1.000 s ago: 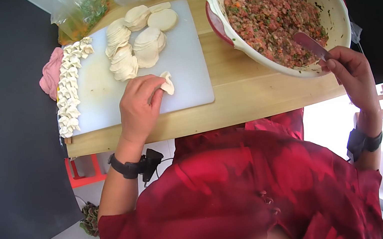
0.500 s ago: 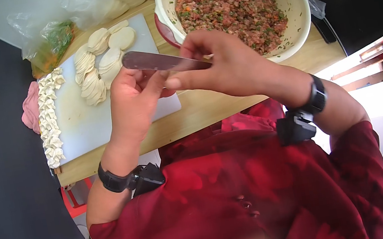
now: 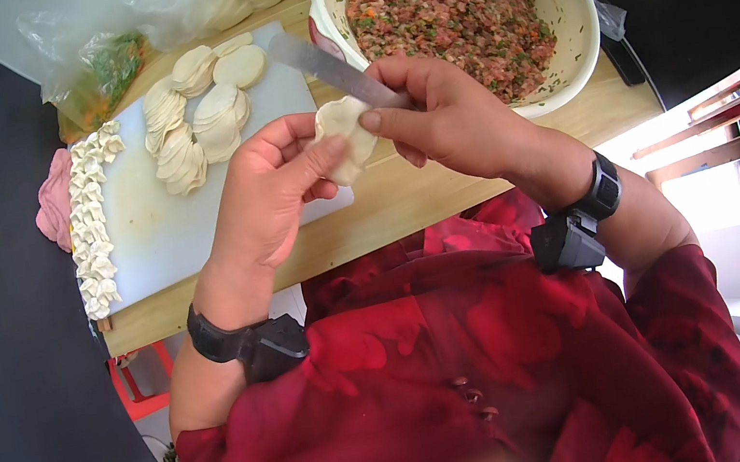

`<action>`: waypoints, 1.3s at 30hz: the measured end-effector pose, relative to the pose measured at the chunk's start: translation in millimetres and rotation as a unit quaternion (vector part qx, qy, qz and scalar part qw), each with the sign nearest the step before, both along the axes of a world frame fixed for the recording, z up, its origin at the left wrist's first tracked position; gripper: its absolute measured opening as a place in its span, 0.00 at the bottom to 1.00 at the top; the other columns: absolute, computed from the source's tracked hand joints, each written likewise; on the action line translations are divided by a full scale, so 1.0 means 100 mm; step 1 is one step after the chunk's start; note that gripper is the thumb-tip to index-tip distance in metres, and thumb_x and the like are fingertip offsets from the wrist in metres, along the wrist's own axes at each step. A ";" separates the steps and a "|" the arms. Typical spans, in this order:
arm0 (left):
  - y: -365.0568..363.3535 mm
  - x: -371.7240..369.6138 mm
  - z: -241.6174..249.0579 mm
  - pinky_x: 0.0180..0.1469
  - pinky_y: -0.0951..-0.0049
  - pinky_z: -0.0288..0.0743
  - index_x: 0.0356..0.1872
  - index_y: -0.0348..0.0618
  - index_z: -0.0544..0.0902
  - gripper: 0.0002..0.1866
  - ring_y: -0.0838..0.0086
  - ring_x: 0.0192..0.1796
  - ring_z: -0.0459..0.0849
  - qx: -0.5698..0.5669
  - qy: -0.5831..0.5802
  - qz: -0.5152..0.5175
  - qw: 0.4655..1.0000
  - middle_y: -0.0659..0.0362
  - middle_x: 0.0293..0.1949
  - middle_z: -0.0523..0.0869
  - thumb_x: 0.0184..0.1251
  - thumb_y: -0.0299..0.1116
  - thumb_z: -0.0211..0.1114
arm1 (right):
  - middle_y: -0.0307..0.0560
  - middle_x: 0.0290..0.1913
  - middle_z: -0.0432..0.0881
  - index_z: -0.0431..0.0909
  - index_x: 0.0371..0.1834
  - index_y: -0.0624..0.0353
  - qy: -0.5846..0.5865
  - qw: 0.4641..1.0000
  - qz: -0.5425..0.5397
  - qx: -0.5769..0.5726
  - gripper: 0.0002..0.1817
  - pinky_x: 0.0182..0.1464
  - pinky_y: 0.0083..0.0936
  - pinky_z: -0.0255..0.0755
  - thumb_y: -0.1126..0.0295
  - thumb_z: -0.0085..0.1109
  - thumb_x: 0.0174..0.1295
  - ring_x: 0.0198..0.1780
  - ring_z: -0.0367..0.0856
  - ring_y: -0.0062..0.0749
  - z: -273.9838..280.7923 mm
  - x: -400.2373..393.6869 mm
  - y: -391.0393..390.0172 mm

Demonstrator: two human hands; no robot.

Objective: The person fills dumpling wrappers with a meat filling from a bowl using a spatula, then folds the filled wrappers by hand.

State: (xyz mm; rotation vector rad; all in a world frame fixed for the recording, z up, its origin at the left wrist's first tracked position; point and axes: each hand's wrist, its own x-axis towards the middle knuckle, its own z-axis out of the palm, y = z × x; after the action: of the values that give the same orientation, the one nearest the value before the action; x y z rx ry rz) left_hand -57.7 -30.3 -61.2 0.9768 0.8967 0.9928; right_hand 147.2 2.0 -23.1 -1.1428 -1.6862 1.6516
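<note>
A dumpling wrapper (image 3: pixel 347 144) is pinched between the thumb and fingers of my left hand (image 3: pixel 275 176). My right hand (image 3: pixel 443 111) grips a flat metal spatula (image 3: pixel 333 68), its blade pointing up and left, while the right thumb touches the wrapper's edge. Whether filling lies inside the wrapper cannot be seen. Beyond my left hand, overlapping stacks of round wrappers (image 3: pixel 217 119) rest on a white cutting board (image 3: pixel 141 210). A large cream bowl (image 3: pixel 578 20) of minced meat filling (image 3: pixel 452 21) with green and orange bits stands past my right hand.
Finished-looking pleated dumplings (image 3: pixel 93 214) line the board's left edge, with a pink cloth (image 3: pixel 55 203) beside them. Plastic bags (image 3: pixel 95 76) of greens and wrappers sit at the back. The wooden table's (image 3: pixel 297 261) front edge runs close to my body.
The wrapper, hidden behind my hands before, now shows between them. My right hand has shifted slightly right, and the spatula blade has swung to a steeper angle.
</note>
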 end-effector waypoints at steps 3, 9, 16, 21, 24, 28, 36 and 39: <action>-0.01 0.03 0.03 0.35 0.84 0.77 0.49 0.39 0.79 0.12 0.83 0.37 0.82 -0.043 -0.034 0.007 0.998 0.63 0.39 0.84 0.69 0.33 0.64 | 0.37 0.26 0.78 0.74 0.51 0.67 -0.012 0.999 -0.034 0.010 0.17 0.26 0.19 0.67 0.67 0.61 0.64 0.24 0.73 0.17 0.06 -0.01 -0.05; -0.04 0.02 0.00 0.37 0.78 0.84 0.46 0.40 0.77 0.10 0.78 0.41 0.85 -0.054 -0.070 0.002 0.996 0.60 0.41 0.85 0.70 0.34 0.63 | 0.45 0.33 0.86 0.73 0.53 0.67 -0.043 0.998 -0.026 0.032 0.23 0.30 0.21 0.71 0.70 0.69 0.57 0.29 0.78 0.19 0.14 0.04 -0.12; -0.12 0.13 -0.09 0.53 0.73 0.83 0.51 0.38 0.74 0.11 0.70 0.50 0.85 -0.114 -0.166 -0.009 0.979 0.55 0.50 0.83 0.73 0.31 0.58 | 0.45 0.29 0.83 0.82 0.42 0.59 -0.153 0.955 -0.027 0.254 0.10 0.36 0.28 0.73 0.65 0.63 0.61 0.32 0.81 0.28 0.34 0.61 0.01; -0.09 0.28 -0.13 0.53 0.71 0.82 0.52 0.38 0.76 0.14 0.70 0.52 0.84 -0.163 -0.107 -0.040 0.980 0.54 0.50 0.84 0.72 0.34 0.61 | 0.54 0.33 0.83 0.85 0.40 0.59 -0.442 0.813 -0.048 0.375 0.09 0.41 0.40 0.74 0.69 0.57 0.61 0.37 0.81 0.50 0.52 1.27 0.15; -0.04 0.33 -0.16 0.51 0.71 0.82 0.53 0.39 0.78 0.15 0.70 0.51 0.85 -0.185 -0.054 -0.071 0.979 0.55 0.48 0.85 0.72 0.37 0.61 | 0.52 0.34 0.81 0.84 0.40 0.62 -0.464 0.809 -0.014 0.361 0.08 0.42 0.35 0.74 0.76 0.58 0.59 0.38 0.80 0.46 0.43 1.28 0.15; 0.08 0.40 -0.20 0.50 0.68 0.83 0.54 0.37 0.77 0.15 0.68 0.49 0.86 -0.189 0.013 -0.062 0.980 0.54 0.46 0.86 0.74 0.37 0.57 | 0.52 0.33 0.81 0.84 0.35 0.62 -0.480 0.793 0.046 0.373 0.06 0.44 0.42 0.72 0.75 0.58 0.57 0.40 0.79 0.51 0.32 1.07 0.17; 0.27 0.48 -0.10 0.54 0.61 0.82 0.56 0.29 0.73 0.18 0.63 0.50 0.86 -0.208 -0.054 -0.053 0.975 0.49 0.51 0.83 0.75 0.34 0.54 | 0.52 0.32 0.80 0.84 0.35 0.61 -0.495 0.796 0.066 0.343 0.07 0.44 0.42 0.72 0.76 0.58 0.55 0.41 0.79 0.50 0.27 0.97 0.20; 0.27 0.53 -0.14 0.56 0.61 0.81 0.57 0.28 0.72 0.18 0.63 0.51 0.85 -0.190 -0.078 -0.052 0.977 0.49 0.52 0.82 0.76 0.33 0.53 | 0.51 0.32 0.80 0.84 0.36 0.60 -0.474 0.777 0.054 0.411 0.08 0.43 0.43 0.73 0.77 0.57 0.55 0.40 0.79 0.50 0.24 0.99 0.17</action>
State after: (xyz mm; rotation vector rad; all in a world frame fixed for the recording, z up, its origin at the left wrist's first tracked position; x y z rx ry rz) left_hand -4.8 -3.7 -74.7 0.6067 0.8554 0.7609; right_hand 246.3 19.0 1.1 -1.4573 -2.6792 0.0978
